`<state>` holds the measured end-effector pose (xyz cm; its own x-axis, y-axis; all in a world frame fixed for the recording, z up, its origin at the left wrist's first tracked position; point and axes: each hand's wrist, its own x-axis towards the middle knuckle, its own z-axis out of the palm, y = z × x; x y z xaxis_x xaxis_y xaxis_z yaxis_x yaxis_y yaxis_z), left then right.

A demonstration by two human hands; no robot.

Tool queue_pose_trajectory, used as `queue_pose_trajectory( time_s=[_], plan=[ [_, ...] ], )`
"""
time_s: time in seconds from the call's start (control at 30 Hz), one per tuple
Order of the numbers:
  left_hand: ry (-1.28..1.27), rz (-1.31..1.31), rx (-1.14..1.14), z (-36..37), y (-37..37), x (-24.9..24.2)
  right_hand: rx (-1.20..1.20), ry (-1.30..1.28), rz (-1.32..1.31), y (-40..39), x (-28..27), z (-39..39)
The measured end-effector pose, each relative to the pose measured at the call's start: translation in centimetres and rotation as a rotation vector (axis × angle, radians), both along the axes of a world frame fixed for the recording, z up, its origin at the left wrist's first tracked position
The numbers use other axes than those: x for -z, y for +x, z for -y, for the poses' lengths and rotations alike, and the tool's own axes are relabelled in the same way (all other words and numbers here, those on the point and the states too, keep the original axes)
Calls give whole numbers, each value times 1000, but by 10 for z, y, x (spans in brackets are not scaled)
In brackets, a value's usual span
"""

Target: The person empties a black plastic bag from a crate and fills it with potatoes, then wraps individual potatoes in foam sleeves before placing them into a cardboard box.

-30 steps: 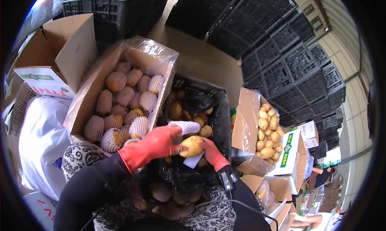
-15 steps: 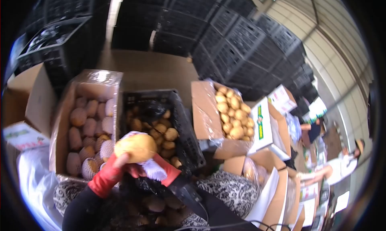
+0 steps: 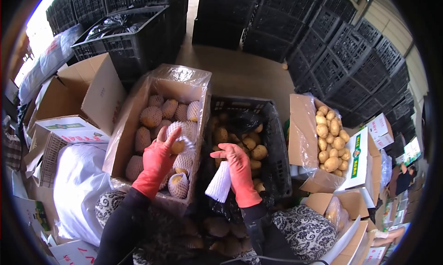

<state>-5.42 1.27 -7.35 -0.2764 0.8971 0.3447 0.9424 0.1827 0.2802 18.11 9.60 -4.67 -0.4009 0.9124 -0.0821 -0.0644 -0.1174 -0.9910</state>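
Observation:
My left hand [image 3: 158, 162], in a red glove, reaches over the cardboard box [image 3: 121, 142] lined with clear plastic. Between its thumb and fingers is a potato [image 3: 177, 148], partly covered by a white foam net. Other net-wrapped potatoes [image 3: 151, 117] fill that box. My right hand [image 3: 239, 172], also red-gloved, holds a white foam net sleeve [image 3: 218, 182] that hangs from it, while its fingers point left. Beneath and behind this hand stands a black plastic crate [image 3: 279, 161] of loose potatoes [image 3: 259, 152], lined with black plastic.
To the right is an open box of bare potatoes [image 3: 331, 142], beside a white carton [image 3: 356, 166]. An open carton [image 3: 94, 87] and a white sack [image 3: 79, 191] are at the left. Black crates [image 3: 272, 27] stand stacked behind. A person's arm [image 3: 390, 236] shows at the far right.
My hands have separated. The left has carried the potato over the box of wrapped ones; the right now has a foam net sleeve above the crate. The camera view has turned left.

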Motion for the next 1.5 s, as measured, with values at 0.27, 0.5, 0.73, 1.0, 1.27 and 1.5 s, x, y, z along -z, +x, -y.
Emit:
queue_pose_trajectory(
  time_s=[0.27, 0.5, 0.73, 1.0, 1.27, 1.5],
  plan=[
    [-240, 165, 94, 0, 23, -20, 164, 24, 29, 15, 26, 8],
    [-127, 1172, 257, 1, 91, -27, 96, 84, 82, -6, 32, 4],
    [-58, 814, 137, -11, 68, 10, 81, 727, 1471, 109, 198, -152],
    [41, 302, 127, -35, 59, -22, -360, 146, 1327, 127, 154, -172],
    [29, 1574, 165, -23, 65, -9, -390, -468, -439, 100, 61, -79],
    [-92, 2089, 372, 20, 74, -24, -263, -1033, -879, 2, 22, 7]
  ],
)
